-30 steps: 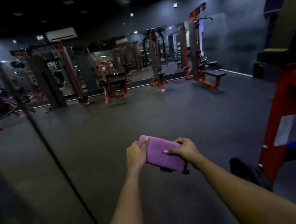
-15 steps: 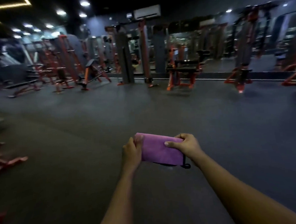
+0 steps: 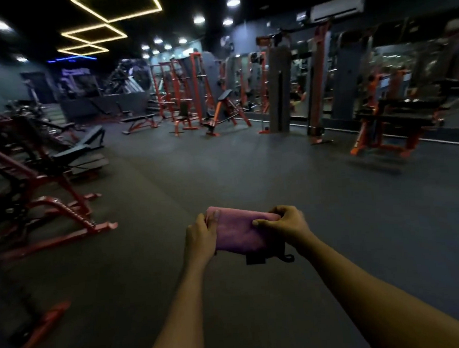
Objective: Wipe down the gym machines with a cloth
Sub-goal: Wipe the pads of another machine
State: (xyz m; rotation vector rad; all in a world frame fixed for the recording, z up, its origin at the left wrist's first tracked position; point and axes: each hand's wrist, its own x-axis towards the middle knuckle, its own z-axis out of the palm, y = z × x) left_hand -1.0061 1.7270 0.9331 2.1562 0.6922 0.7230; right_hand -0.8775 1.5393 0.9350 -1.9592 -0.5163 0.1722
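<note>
Both hands out front on bare forearms, clamped on one folded purple cloth (image 3: 237, 234). Gripping the cloth's left end with the left hand (image 3: 200, 236), back of the hand toward the camera, thumb up at the top corner. Pinching the right end with the right hand (image 3: 285, 228), thumb laid flat across the near face, fingers curled over the top edge. Cloth held roughly level in the air between the two hands, above the dark floor (image 3: 249, 167) and touching no machine. Hanging from the cloth's lower right edge, just under the right hand: a black tag (image 3: 255, 259) and a small black loop (image 3: 288, 258).

Down the left side, a row of red-framed benches (image 3: 61, 162) with black pads, well apart from the cloth. Farther back, near the middle, tall red racks (image 3: 186, 95) and an angled orange bench (image 3: 224, 109). To the right, an orange-legged machine (image 3: 389, 126) standing before a mirror wall (image 3: 404, 63). High on that wall, a white air conditioner (image 3: 337, 5). Overhead, glowing square light frames (image 3: 116, 6) and round spots on a black ceiling. Much of the far room dim and blurred.
</note>
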